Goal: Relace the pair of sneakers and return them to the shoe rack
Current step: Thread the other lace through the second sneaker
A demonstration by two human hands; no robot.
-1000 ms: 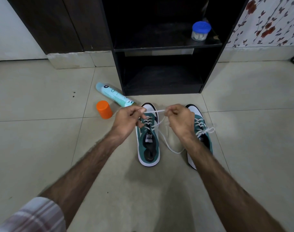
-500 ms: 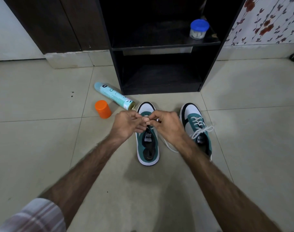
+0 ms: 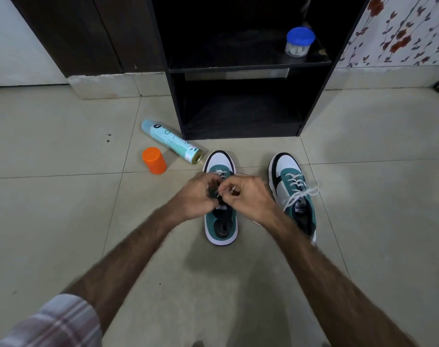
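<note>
**Teal sneakers on the tile, one laced, one in hand**

Plaid sleeve [image 3: 53, 321], lower left corner, on my left forearm.

Spray can [image 3: 172, 141], pale blue, lying on its side on the floor [image 3: 50, 196]. Orange cap [image 3: 154, 160], standing just beside it.

Left hand [image 3: 197, 196], fingers curled together over the left sneaker's tongue. It appears to pinch the lace, though the contact itself is hidden by the knuckles.

Left sneaker [image 3: 221, 221], toe pointing away from me toward the rack, long axis running straight ahead. White lace [image 3: 222, 174] crossed at the lower eyelets only; upper eyelets seem open, so I judge lacing part done.

Right hand [image 3: 248, 199], fingers curled, tips meeting the left hand's directly above the shoe's midline; a short bit of lace shows between them. Both hands equally near. The lace lies right under the fingertips, so the next pull runs across the shoe, at right angles to its length.

Right sneaker [image 3: 294, 196], just beside the right wrist, laced and tied in a bow, toe also toward the rack.

Shoe rack [image 3: 241, 68], dark, open shelves, just beyond both toes. Small jar with blue lid [image 3: 299, 41] on the upper shelf, right side.
</note>
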